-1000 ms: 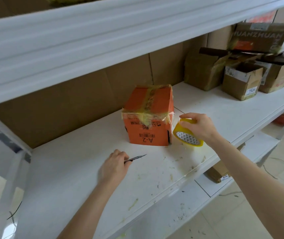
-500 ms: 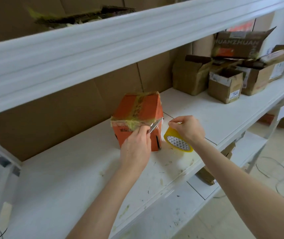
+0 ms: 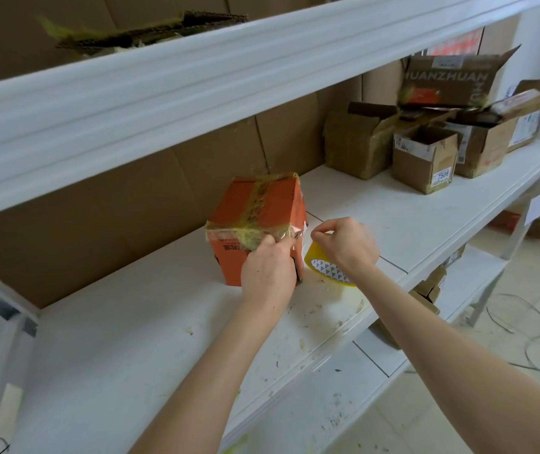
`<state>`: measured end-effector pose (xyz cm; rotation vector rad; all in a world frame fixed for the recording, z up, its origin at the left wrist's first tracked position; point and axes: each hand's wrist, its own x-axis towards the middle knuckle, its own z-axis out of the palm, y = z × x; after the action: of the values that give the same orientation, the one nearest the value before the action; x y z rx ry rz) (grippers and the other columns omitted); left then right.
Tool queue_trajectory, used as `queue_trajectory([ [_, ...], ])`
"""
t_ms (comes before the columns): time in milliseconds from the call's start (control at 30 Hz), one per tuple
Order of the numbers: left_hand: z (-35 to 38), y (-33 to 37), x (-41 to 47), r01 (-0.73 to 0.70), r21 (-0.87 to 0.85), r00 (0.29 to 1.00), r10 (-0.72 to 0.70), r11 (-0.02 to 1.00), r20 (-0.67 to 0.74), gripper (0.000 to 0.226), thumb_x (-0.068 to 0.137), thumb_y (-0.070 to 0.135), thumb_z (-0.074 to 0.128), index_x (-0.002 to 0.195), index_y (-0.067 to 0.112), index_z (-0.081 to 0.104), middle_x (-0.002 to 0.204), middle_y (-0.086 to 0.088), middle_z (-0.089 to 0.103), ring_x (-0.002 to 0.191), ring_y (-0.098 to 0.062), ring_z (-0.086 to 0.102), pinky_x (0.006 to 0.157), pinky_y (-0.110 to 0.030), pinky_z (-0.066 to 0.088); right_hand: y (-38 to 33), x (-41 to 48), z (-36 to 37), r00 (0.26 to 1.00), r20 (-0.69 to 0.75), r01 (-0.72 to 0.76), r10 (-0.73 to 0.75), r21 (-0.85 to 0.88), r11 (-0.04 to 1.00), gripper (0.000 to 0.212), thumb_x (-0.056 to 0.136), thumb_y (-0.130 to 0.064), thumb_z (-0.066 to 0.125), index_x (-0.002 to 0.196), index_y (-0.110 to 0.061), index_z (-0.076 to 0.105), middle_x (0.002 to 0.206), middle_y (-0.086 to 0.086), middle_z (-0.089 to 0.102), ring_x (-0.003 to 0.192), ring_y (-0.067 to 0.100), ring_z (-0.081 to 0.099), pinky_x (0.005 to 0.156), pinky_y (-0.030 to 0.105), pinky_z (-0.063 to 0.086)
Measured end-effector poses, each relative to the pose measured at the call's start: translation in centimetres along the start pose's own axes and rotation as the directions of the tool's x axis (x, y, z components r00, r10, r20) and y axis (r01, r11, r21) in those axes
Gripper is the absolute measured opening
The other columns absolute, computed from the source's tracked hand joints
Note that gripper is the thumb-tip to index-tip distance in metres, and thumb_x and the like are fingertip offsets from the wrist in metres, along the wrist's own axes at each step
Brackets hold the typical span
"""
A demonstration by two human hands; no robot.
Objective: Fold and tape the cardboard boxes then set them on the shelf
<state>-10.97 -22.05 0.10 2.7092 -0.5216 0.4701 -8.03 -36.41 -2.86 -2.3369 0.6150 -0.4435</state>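
An orange cardboard box point(image 3: 262, 211) with yellowish tape across its top stands on the white shelf point(image 3: 131, 339). My left hand point(image 3: 267, 273) is pressed against the box's front right corner, fingers curled around a thin metal blade that is mostly hidden, at the stretched tape. My right hand point(image 3: 347, 247) grips a yellow tape roll point(image 3: 326, 270) just right of the box. A clear strip of tape runs from the roll to the box's corner.
Several brown cardboard boxes point(image 3: 425, 158), some with open flaps, crowd the shelf's far right end. A white upper shelf point(image 3: 196, 80) overhangs with flattened cardboard on it. Brown cardboard lines the back. A lower shelf point(image 3: 376, 365) and floor cables sit below right.
My left hand lifted the blade off the shelf and brought it to the box's front right corner at the tape. My right hand stayed beside the box with the roll.
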Motion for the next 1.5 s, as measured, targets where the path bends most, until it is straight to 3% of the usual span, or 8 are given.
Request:
queue_trajectory([
  [200,-0.1,0.2,0.8,0.043,0.033,0.998,-0.045,0.999,0.038,0.030,0.092,0.008,0.048,0.113,0.020,0.067,0.100,-0.005,0.056,0.088,-0.032,0.059,0.063,-0.031,0.038,-0.5,-0.2,0.0,1.000,-0.012,0.019,-0.020,-0.041,0.999,0.019,0.086,-0.043,0.055,0.092,-0.039,0.073,0.082,-0.009,0.062,0.072,0.018,0.060,0.055,0.026,0.050],
  [600,-0.2,0.9,1.4,0.061,0.005,0.997,-0.061,0.998,0.038,0.028,0.093,0.011,0.050,0.112,0.020,0.067,0.107,-0.006,0.062,0.095,-0.029,0.060,0.069,-0.031,0.040,-0.4,-0.6,-0.6,0.999,-0.035,0.035,-0.037,-0.059,0.998,0.016,0.087,-0.042,0.055,0.088,-0.041,0.071,0.075,-0.006,0.059,0.062,0.017,0.053,0.047,0.022,0.037],
  [833,-0.4,-0.6,0.0,0.025,0.020,1.000,-0.025,0.999,-0.006,0.032,0.092,0.006,0.049,0.114,0.023,0.065,0.103,-0.004,0.060,0.091,-0.029,0.061,0.071,-0.036,0.047,-0.1,-0.5,0.1,0.999,-0.044,-0.018,0.016,-0.053,0.998,0.016,0.089,-0.042,0.055,0.088,-0.039,0.072,0.078,-0.008,0.058,0.062,0.016,0.053,0.047,0.022,0.038],
  [1033,-0.2,-0.7,0.6,0.049,0.038,0.998,-0.051,0.998,0.026,0.029,0.093,0.008,0.049,0.113,0.021,0.066,0.105,-0.005,0.061,0.094,-0.030,0.061,0.071,-0.035,0.046,-0.9,-0.5,0.1,0.999,-0.044,0.015,-0.015,0.001,1.000,0.015,0.087,-0.039,0.055,0.080,-0.040,0.068,0.076,-0.008,0.062,0.064,0.017,0.057,0.055,0.029,0.052],
  [1167,0.2,-0.6,0.8,0.072,0.022,0.997,-0.072,0.997,0.029,0.027,0.092,0.008,0.050,0.108,0.022,0.067,0.105,-0.005,0.062,0.094,-0.030,0.061,0.066,-0.032,0.039,-0.9,-0.7,-0.6,0.997,-0.054,0.053,-0.054,-0.028,0.998,0.017,0.089,-0.041,0.055,0.089,-0.037,0.072,0.076,-0.007,0.060,0.061,0.015,0.052,0.048,0.022,0.041],
  [1300,0.7,-0.7,0.8,0.078,-0.013,0.996,-0.078,0.997,0.034,0.028,0.091,0.009,0.052,0.109,0.024,0.067,0.104,-0.003,0.063,0.095,-0.029,0.061,0.064,-0.032,0.041,-0.4,-0.8,-1.1,0.997,-0.045,0.066,-0.066,0.000,0.998,0.018,0.089,-0.040,0.055,0.092,-0.036,0.072,0.080,-0.007,0.058,0.066,0.017,0.054,0.051,0.024,0.044],
  [1400,0.9,-0.7,0.7,0.066,-0.045,0.997,-0.065,0.997,0.030,0.029,0.091,0.010,0.054,0.112,0.024,0.067,0.105,-0.003,0.064,0.097,-0.028,0.061,0.070,-0.035,0.046,0.0,-0.8,-1.3,0.999,-0.030,0.013,-0.011,0.082,0.997,0.015,0.088,-0.036,0.055,0.085,-0.039,0.070,0.081,-0.010,0.057,0.060,0.011,0.050,0.049,0.022,0.041],
  [1500,1.1,-1.9,0.9,0.128,-0.042,0.989,-0.124,0.991,0.078,0.030,0.091,0.009,0.052,0.111,0.023,0.067,0.108,-0.003,0.067,0.101,-0.026,0.060,0.080,-0.036,0.049,0.7,-1.1,-1.2,0.999,-0.010,-0.030,0.032,0.149,0.988,0.014,0.085,-0.038,0.055,0.081,-0.042,0.067,0.085,-0.009,0.060,0.072,0.018,0.056,0.060,0.029,0.051],
])
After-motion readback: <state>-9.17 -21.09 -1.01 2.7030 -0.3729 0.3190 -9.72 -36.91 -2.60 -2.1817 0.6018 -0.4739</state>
